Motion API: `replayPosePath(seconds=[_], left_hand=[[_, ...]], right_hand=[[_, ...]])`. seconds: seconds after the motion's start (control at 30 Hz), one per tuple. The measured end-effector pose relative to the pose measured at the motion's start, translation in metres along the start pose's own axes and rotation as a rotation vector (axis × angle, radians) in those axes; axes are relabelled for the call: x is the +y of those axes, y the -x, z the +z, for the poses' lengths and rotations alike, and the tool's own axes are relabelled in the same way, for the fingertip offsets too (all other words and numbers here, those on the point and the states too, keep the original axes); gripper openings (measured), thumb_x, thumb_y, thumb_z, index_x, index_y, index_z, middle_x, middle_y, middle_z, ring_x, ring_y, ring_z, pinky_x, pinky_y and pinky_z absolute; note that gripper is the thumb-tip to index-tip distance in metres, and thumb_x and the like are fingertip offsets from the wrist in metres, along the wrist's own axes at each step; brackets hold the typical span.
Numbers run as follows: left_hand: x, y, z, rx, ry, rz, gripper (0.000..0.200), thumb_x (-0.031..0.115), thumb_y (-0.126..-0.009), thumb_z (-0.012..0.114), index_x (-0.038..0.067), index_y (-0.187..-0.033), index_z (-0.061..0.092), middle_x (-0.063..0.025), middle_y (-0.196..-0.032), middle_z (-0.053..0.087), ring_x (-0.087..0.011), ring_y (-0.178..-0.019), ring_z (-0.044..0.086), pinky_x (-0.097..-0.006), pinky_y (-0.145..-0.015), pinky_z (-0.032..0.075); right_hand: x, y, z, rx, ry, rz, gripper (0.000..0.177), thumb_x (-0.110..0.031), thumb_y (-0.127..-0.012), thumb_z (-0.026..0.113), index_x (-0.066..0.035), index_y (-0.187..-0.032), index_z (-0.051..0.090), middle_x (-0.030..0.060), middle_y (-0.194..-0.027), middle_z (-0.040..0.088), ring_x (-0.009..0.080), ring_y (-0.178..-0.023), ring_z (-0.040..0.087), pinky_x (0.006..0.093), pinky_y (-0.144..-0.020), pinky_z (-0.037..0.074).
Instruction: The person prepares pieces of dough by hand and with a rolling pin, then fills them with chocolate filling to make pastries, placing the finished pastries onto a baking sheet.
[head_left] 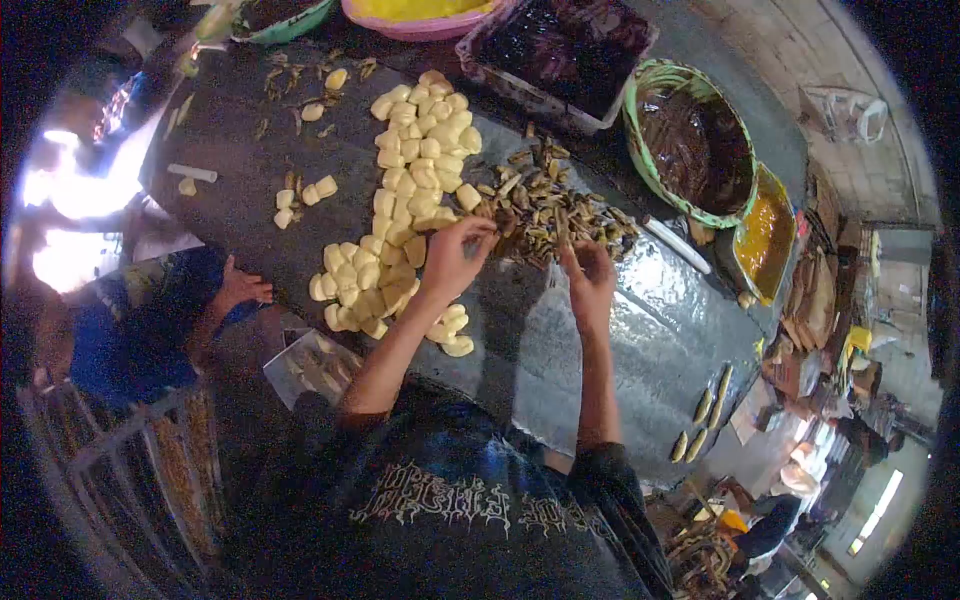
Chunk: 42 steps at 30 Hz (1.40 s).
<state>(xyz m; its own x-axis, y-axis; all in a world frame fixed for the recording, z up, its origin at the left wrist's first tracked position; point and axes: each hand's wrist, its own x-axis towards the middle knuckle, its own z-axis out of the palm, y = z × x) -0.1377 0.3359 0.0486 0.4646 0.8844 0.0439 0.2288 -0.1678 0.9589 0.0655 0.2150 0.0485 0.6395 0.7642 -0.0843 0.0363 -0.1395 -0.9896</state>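
My left hand (458,262) is at the left edge of a loose pile of brown and yellowish strips (575,215). Its fingertips are pinched together over the pile, and what they grip is too small to make out. My right hand (590,282) is at the pile's near side, with thumb and fingers closed on a thin brown strip (563,228) that points away from me. Left of the pile, many pale yellow dough pieces (405,190) lie packed together. Some of them touch or lie close to my left wrist.
A white rolling pin (678,246) lies right of the pile. Behind stand a green basin (745,205) of brown paste, a tub of orange liquid (765,240) and a dark-filled crate (545,97). Several shaped dough pieces (705,405) lie front right. Another person's hand (243,287) rests at the left edge.
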Motion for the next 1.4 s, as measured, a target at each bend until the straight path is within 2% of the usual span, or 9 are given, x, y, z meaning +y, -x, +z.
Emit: replayPosePath(seconds=[0.1, 0.13, 0.4, 0.57, 0.7, 0.9, 1.17, 1.37, 1.4], left_hand=[[0.006, 0.030, -0.016, 0.060, -0.095, -0.072, 0.014, 0.009, -0.095, 0.067, 0.002, -0.107, 0.069, -0.0091, -0.101, 0.075, -0.0182, -0.091, 0.072, -0.0314, -0.082, 0.055], [0.001, 0.037, -0.019, 0.058, -0.049, -0.133, 0.014, 0.010, -0.097, 0.066, 0.002, -0.108, 0.069, -0.0078, -0.101, 0.074, -0.0164, -0.091, 0.071, -0.0303, -0.081, 0.055], [-0.023, 0.073, -0.049, 0.231, 0.058, -0.178, 0.015, 0.008, -0.098, 0.063, -0.001, -0.109, 0.068, -0.0089, -0.101, 0.074, -0.0158, -0.093, 0.071, -0.0302, -0.083, 0.056], [-0.015, 0.089, -0.061, 0.319, 0.084, -0.209, 0.015, 0.005, -0.098, 0.061, -0.001, -0.110, 0.067, -0.0102, -0.104, 0.073, -0.0165, -0.093, 0.071, -0.0300, -0.084, 0.056], [-0.008, 0.105, -0.070, 0.356, -0.016, -0.159, 0.015, 0.003, -0.097, 0.061, -0.001, -0.110, 0.066, -0.0104, -0.105, 0.073, -0.0173, -0.094, 0.071, -0.0306, -0.084, 0.056], [-0.026, 0.127, -0.080, 0.463, -0.044, -0.125, 0.017, 0.006, -0.096, 0.063, 0.000, -0.111, 0.066, -0.0088, -0.103, 0.073, -0.0189, -0.090, 0.072, -0.0314, -0.080, 0.056], [-0.038, 0.109, -0.122, 0.405, -0.694, 0.019, 0.051, 0.012, -0.084, 0.073, 0.002, -0.131, 0.054, -0.0204, -0.132, 0.058, -0.0390, -0.128, 0.053, -0.0492, -0.107, 0.042], [-0.036, 0.117, -0.108, 0.226, -0.719, 0.073, 0.060, 0.012, -0.089, 0.066, -0.002, -0.142, 0.044, -0.0294, -0.144, 0.047, -0.0443, -0.137, 0.043, -0.0513, -0.114, 0.035], [-0.028, 0.120, -0.106, 0.237, -0.694, 0.096, 0.059, 0.011, -0.089, 0.066, -0.002, -0.142, 0.044, -0.0298, -0.144, 0.047, -0.0445, -0.136, 0.044, -0.0507, -0.114, 0.035]], right_hand=[[-0.027, -0.042, 0.004, -0.288, -0.308, 0.209, 0.021, -0.024, -0.095, 0.072, -0.005, -0.102, 0.065, 0.0026, -0.088, 0.068, 0.0105, -0.075, 0.061, 0.0262, -0.068, 0.048], [-0.049, -0.046, 0.025, -0.090, -0.310, 0.159, 0.017, -0.021, -0.095, 0.071, -0.005, -0.101, 0.066, 0.0016, -0.085, 0.067, 0.0103, -0.073, 0.060, 0.0259, -0.066, 0.046], [-0.022, -0.085, 0.094, -0.403, -0.234, 0.193, 0.016, -0.022, -0.095, 0.068, -0.006, -0.093, 0.069, 0.0007, -0.086, 0.067, 0.0092, -0.072, 0.057, 0.0257, -0.066, 0.043], [-0.068, -0.118, 0.223, -0.493, -0.075, 0.135, 0.034, -0.032, -0.088, 0.078, -0.001, -0.098, 0.070, 0.0039, -0.083, 0.069, 0.0111, -0.070, 0.060, 0.0273, -0.062, 0.047], [-0.138, -0.112, 0.275, -0.547, -0.128, 0.010, 0.042, -0.034, -0.093, 0.073, -0.001, -0.119, 0.065, 0.0075, -0.102, 0.071, 0.0159, -0.081, 0.069, 0.0301, -0.071, 0.053], [-0.060, -0.085, 0.199, -0.670, 0.153, -0.229, 0.036, -0.027, -0.099, 0.066, 0.003, -0.120, 0.067, 0.0069, -0.099, 0.071, 0.0142, -0.086, 0.068, 0.0280, -0.071, 0.051], [0.046, 0.015, -0.046, -0.220, 0.150, -0.014, 0.031, -0.021, -0.101, 0.063, 0.004, -0.118, 0.065, 0.0123, -0.107, 0.071, 0.0162, -0.092, 0.067, 0.0290, -0.080, 0.055], [-0.012, 0.110, 0.024, -0.369, 0.537, -0.061, 0.043, -0.013, -0.092, 0.067, -0.003, -0.133, 0.059, 0.0172, -0.120, 0.069, 0.0267, -0.106, 0.069, 0.0383, -0.087, 0.056], [-0.007, 0.112, 0.047, -0.423, 0.552, -0.275, 0.048, -0.011, -0.091, 0.067, -0.004, -0.137, 0.055, 0.0198, -0.126, 0.065, 0.0317, -0.111, 0.066, 0.0406, -0.092, 0.054]])
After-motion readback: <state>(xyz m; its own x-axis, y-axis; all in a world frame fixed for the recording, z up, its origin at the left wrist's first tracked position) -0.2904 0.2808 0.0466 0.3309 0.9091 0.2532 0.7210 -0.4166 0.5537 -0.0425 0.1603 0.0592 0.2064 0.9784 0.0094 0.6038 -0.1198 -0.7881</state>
